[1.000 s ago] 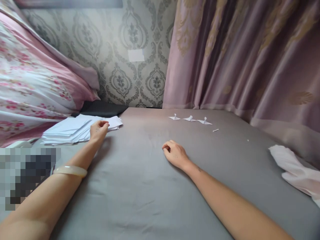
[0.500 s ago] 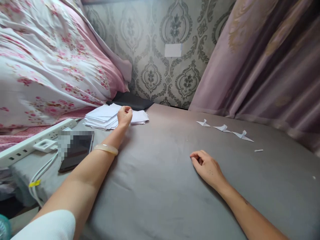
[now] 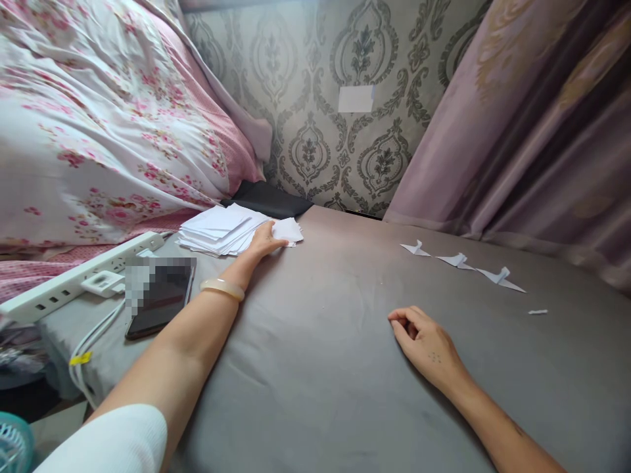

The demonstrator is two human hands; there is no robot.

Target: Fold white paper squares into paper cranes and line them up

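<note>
My left hand (image 3: pixel 266 242) reaches to the smaller pile of white paper squares (image 3: pixel 288 230), thumb spread apart from the fingers. The thumb lies by the pile's near edge, and the fingertips are partly hidden behind the hand. Just left of it is a bigger, loosely fanned stack of white paper (image 3: pixel 217 226). My right hand (image 3: pixel 424 341) rests on the grey cloth surface (image 3: pixel 315 368), fingers curled and thumb tip against the index finger; nothing shows between them. Several small folded white paper pieces (image 3: pixel 451 260) stand in a row to the right, beyond that hand.
A white power strip (image 3: pixel 64 282) with a plugged-in charger and cables runs along the left edge. Beside my left forearm lies a dark phone (image 3: pixel 165 299). A small white paper roll (image 3: pixel 537 312) sits at right. Behind are patterned wallpaper and a pink curtain (image 3: pixel 444 131).
My left hand has gone from a raised pinch above the paper to spread fingers down at the smaller pile. My right hand keeps its curled pose; the view has shifted slightly.
</note>
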